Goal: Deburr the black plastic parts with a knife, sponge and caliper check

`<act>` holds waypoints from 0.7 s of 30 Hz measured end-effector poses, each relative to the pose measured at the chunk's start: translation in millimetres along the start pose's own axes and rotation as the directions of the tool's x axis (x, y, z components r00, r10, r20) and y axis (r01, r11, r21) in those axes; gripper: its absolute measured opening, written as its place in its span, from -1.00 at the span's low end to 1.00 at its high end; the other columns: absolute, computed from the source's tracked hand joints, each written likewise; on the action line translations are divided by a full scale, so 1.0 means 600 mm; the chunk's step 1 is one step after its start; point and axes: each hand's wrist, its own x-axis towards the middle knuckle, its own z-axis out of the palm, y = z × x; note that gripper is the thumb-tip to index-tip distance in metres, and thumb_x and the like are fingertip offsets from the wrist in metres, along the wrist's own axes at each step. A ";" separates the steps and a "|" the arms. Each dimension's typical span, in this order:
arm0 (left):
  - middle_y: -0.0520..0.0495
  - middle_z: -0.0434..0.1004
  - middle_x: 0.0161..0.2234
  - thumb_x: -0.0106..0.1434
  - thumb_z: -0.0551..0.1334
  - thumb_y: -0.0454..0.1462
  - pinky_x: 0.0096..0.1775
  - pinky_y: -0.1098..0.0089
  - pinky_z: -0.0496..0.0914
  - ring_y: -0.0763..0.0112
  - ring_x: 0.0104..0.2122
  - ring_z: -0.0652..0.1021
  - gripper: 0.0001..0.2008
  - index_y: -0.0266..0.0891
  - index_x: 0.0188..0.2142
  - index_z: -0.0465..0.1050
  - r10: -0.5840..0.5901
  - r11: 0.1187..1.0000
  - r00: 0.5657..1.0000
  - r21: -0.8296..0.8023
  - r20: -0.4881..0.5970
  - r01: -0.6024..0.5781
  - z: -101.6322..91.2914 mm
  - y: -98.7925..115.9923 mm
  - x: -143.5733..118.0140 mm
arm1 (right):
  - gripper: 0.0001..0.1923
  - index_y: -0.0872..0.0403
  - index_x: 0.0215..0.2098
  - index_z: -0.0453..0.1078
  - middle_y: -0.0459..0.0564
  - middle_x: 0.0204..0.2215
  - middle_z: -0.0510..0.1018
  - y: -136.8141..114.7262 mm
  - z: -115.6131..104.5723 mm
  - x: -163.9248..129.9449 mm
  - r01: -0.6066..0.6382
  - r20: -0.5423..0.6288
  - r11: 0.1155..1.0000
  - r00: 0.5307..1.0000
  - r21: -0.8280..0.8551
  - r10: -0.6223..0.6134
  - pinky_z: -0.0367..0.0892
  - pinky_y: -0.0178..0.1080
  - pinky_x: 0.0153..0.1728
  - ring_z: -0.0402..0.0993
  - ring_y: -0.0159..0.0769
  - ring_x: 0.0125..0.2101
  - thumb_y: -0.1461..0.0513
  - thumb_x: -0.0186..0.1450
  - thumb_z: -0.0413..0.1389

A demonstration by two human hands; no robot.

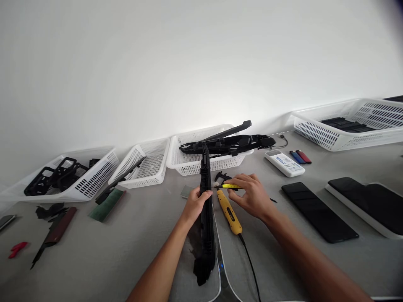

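My left hand (195, 204) is closed round a long black plastic part (207, 228), with the thumb over its near face. The part stretches from near the middle basket toward me. My right hand (251, 193) pinches a slim tool with a yellow handle (229, 186). Its thin dark shaft points left and lies across the black part, just above my left thumb. Under the right hand, a yellow corded power tool (229, 212) rests on the table. Partly hidden behind that hand is a black caliper (222, 176).
White baskets (212, 167) line the wall, several holding black parts. On the right lie a white multimeter-like device (285, 163), two lighters (300, 157) and a black phone (319, 212). Left are green sandpaper (107, 206), a brown roll (61, 226) and a red piece (17, 249).
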 end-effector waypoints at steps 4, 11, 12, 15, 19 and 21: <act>-0.06 0.60 -0.29 0.21 0.36 0.01 -0.22 0.34 0.36 0.25 -0.28 0.52 -0.58 -0.25 -0.11 0.66 0.060 0.993 0.997 0.095 0.038 -0.063 -0.001 0.007 -0.006 | -0.76 -0.04 -0.08 0.62 -0.03 -0.18 0.70 0.005 0.002 0.001 -0.022 -0.022 0.999 1.000 -0.025 0.021 0.19 -0.07 -0.10 0.60 -0.14 -0.17 0.24 0.40 0.12; -0.10 0.65 -0.09 0.32 0.18 -0.17 0.08 0.26 0.37 0.11 0.01 0.55 -0.62 -0.20 0.05 0.61 0.155 0.986 0.985 0.049 0.073 -0.158 0.004 0.020 -0.019 | -0.75 -0.05 -0.07 0.63 -0.01 -0.15 0.70 0.008 0.001 0.002 -0.049 -0.073 0.995 0.996 -0.091 0.042 0.22 -0.06 -0.11 0.59 -0.09 -0.13 0.25 0.36 0.16; -0.09 0.65 -0.14 0.32 0.16 -0.20 0.05 0.27 0.38 0.13 -0.04 0.55 -0.63 -0.19 0.03 0.61 0.163 0.985 0.985 0.043 0.062 -0.166 0.005 0.021 -0.020 | -0.76 -0.05 -0.08 0.64 -0.02 -0.16 0.70 0.007 0.001 0.002 -0.047 -0.066 0.995 0.997 -0.090 0.041 0.21 -0.06 -0.11 0.59 -0.10 -0.13 0.26 0.35 0.16; -0.05 0.64 -0.25 0.31 0.16 -0.22 -0.08 0.30 0.42 0.18 -0.19 0.55 -0.66 -0.20 -0.01 0.61 0.163 0.986 0.987 0.033 0.010 -0.163 0.007 0.020 -0.022 | -0.76 -0.05 -0.12 0.63 -0.04 -0.18 0.71 0.005 0.000 0.002 -0.047 -0.038 0.997 0.998 -0.068 0.045 0.20 -0.06 -0.11 0.60 -0.13 -0.16 0.27 0.34 0.14; -0.08 0.66 -0.22 0.32 0.16 -0.22 -0.07 0.28 0.43 0.16 -0.17 0.57 -0.66 -0.21 -0.01 0.61 0.201 0.979 0.979 0.018 0.019 -0.201 0.004 0.017 -0.022 | -0.76 -0.05 -0.14 0.63 -0.04 -0.19 0.72 0.003 -0.001 0.003 -0.061 -0.011 0.997 0.998 -0.039 0.060 0.20 -0.07 -0.10 0.61 -0.14 -0.17 0.26 0.35 0.12; -0.10 0.68 -0.18 0.33 0.16 -0.20 -0.01 0.26 0.44 0.09 -0.07 0.59 -0.66 -0.20 -0.02 0.62 0.213 0.977 0.977 -0.001 0.021 -0.213 0.002 0.014 -0.020 | -0.76 -0.04 -0.14 0.63 -0.04 -0.18 0.72 0.003 -0.002 0.003 -0.075 -0.006 0.997 0.997 -0.030 0.075 0.20 -0.06 -0.11 0.61 -0.13 -0.16 0.25 0.35 0.11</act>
